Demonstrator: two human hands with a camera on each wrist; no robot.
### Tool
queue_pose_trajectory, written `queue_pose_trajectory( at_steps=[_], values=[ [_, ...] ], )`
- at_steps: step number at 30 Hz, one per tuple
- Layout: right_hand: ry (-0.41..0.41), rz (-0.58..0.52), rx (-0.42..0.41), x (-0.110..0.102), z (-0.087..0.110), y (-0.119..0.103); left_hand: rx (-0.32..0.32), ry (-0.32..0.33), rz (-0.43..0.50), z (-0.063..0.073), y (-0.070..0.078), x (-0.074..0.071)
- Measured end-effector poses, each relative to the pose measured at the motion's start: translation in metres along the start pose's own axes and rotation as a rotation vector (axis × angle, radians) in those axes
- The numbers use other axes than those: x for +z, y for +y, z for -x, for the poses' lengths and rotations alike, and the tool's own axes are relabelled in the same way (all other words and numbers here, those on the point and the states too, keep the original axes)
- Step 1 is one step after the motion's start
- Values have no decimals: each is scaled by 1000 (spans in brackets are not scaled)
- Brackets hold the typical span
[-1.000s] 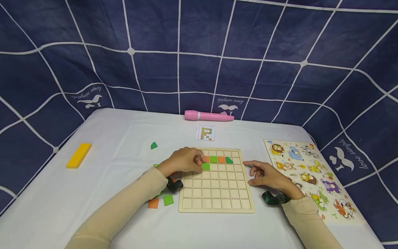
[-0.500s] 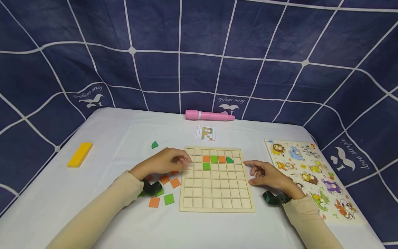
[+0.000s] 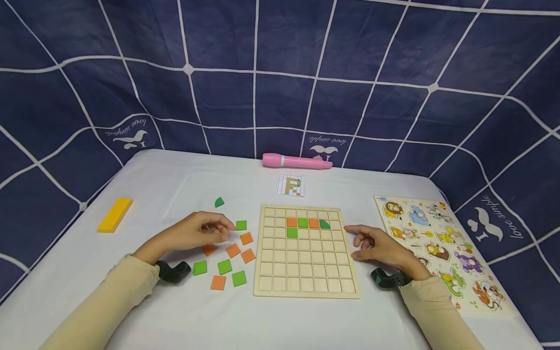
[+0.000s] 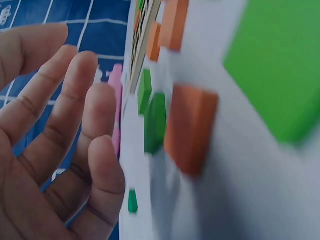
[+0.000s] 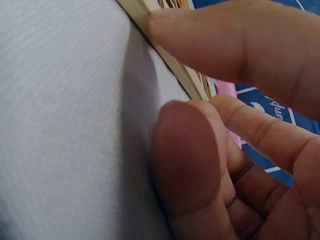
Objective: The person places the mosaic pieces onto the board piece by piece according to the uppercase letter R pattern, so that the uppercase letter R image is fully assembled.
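Note:
My left hand (image 3: 190, 231) hovers over loose green and orange square tiles left of the wooden grid board (image 3: 306, 294). The left wrist view shows its fingers (image 4: 75, 90) loosely bent, holding nothing. Closest to its fingertips is a green tile (image 3: 241, 225); an orange tile (image 3: 209, 249) lies partly under the hand. On the board, an orange, a green, another orange and a dark green quarter-round tile (image 3: 324, 224) form a row, with a green tile (image 3: 291, 232) below the first. My right hand (image 3: 380, 248) rests at the board's right edge, fingertips touching or nearly touching it.
A small pattern card (image 3: 290, 185) lies behind the board, below a pink microphone-shaped object (image 3: 297, 161). An animal puzzle board (image 3: 420, 238) is at right, a yellow block (image 3: 114, 215) at far left. One dark green quarter-round piece (image 3: 219, 201) lies apart behind the tiles.
My left hand has left the green tile in the board and moved left over the loose tiles, uncovering several of them. The right hand stays at the board's edge.

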State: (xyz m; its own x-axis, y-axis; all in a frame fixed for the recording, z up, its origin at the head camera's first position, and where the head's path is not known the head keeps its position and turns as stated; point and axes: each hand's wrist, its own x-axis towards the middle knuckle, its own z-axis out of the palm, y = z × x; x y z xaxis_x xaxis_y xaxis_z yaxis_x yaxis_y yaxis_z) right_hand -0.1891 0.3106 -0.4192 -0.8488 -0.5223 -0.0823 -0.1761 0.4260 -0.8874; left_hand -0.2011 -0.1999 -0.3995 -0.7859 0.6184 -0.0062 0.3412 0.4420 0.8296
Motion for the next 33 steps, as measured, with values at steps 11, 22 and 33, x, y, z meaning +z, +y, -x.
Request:
queue_pose_trajectory(
  at_steps=[11, 22, 33],
  values=[
    [8, 13, -4, 0, 0, 0, 19, -11, 44, 21, -17, -14],
    [11, 11, -7, 1, 0, 1, -18, -54, 72, 25, -26, -19],
    [7, 14, -5, 0, 0, 1, -85, -50, 19, 31, -34, -21]
  ],
)
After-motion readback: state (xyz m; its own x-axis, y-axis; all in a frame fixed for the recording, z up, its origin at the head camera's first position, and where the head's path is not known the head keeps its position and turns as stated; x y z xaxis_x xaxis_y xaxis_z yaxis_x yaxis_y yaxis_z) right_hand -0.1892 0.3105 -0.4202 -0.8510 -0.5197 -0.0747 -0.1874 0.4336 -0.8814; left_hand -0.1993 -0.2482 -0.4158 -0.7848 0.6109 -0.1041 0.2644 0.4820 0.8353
